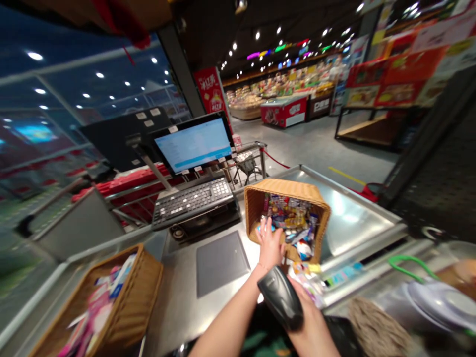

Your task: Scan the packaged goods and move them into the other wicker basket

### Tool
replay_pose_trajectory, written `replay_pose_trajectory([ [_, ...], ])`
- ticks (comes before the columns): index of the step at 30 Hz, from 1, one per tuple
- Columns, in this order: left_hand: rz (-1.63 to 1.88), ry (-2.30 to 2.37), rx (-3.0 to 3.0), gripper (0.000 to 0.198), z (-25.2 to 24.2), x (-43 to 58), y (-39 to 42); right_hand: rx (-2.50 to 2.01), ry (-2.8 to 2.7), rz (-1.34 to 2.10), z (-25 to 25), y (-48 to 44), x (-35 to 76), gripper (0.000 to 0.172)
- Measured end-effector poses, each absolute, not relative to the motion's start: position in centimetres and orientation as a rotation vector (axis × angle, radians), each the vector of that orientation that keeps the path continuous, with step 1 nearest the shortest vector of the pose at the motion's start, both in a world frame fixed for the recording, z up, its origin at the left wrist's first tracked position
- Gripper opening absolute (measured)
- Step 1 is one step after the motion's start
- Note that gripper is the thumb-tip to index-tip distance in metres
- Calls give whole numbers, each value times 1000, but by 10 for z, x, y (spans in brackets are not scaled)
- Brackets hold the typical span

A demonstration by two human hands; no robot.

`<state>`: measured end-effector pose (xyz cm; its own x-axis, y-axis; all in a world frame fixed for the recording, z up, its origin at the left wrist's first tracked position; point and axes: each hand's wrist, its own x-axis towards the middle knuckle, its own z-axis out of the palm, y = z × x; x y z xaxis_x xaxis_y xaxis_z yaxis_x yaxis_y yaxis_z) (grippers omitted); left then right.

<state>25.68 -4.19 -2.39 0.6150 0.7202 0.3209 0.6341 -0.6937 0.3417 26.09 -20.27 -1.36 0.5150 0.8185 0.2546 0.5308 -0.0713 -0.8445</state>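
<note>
My left hand point(269, 241) reaches into a wicker basket point(288, 191) tipped on its side toward me, its fingers spread over the small packaged goods point(292, 220) inside. My right hand point(310, 310) is closed round a black handheld barcode scanner point(280, 296), held just in front of the basket's mouth. A few packets point(303, 277) have spilled out onto the steel counter point(178, 307) by the scanner.
A second wicker basket point(134, 297) of packets sits at the lower left. A keyboard point(193, 200) and a lit screen point(193, 145) stand behind a flat scan plate point(222, 262). A green-handled white bag point(427, 292) lies at right. Shop shelves fill the background.
</note>
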Motion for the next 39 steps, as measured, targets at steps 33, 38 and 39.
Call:
replay_pose_trajectory([
  [33,115,1203,2555,33,-58,361,-26,-1797,-1055,329,-35,-216,283,56],
  [38,129,1164,2580,35,-42,346,-7,-1825,-1045,350,-25,-212,288,55],
  [39,118,1138,2583,33,-37,340,0,-1828,-1044,356,-23,-210,289,55],
])
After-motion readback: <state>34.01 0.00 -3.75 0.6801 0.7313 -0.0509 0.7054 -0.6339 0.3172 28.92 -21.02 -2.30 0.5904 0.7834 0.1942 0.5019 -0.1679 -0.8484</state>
